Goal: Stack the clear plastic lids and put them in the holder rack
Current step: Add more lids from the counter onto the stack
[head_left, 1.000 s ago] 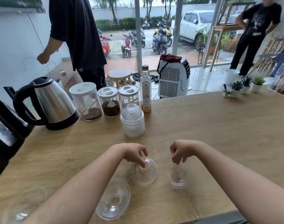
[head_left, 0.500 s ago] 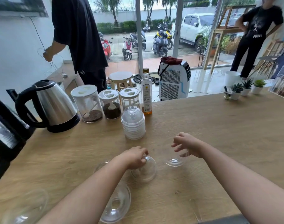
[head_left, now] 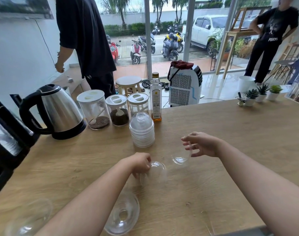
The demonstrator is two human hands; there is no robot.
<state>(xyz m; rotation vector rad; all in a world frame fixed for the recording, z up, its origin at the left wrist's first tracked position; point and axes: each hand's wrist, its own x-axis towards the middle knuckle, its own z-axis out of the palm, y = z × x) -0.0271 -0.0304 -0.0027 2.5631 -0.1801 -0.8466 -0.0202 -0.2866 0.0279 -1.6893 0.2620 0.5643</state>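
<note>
A stack of clear domed lids (head_left: 142, 132) stands upright on the wooden counter (head_left: 230, 142), just in front of the jars. My right hand (head_left: 202, 143) holds one clear lid (head_left: 182, 156) by its rim, lifted and tilted above the counter. My left hand (head_left: 140, 163) grips another clear lid (head_left: 154, 172) that rests on the counter. A third lid (head_left: 122, 213) lies open side up under my left forearm. One more lid (head_left: 28, 217) lies at the near left corner. No holder rack can be made out.
A steel kettle (head_left: 60, 111) and a black appliance (head_left: 3, 138) stand at the left. Three jars (head_left: 118, 110) and a bottle (head_left: 155, 97) line the back edge. Small potted plants (head_left: 259, 95) sit far right. Two people stand beyond the counter.
My right hand has lifted its lid off the counter and carried it up and away from me, toward the stack. My left hand has closed on the other lid.
</note>
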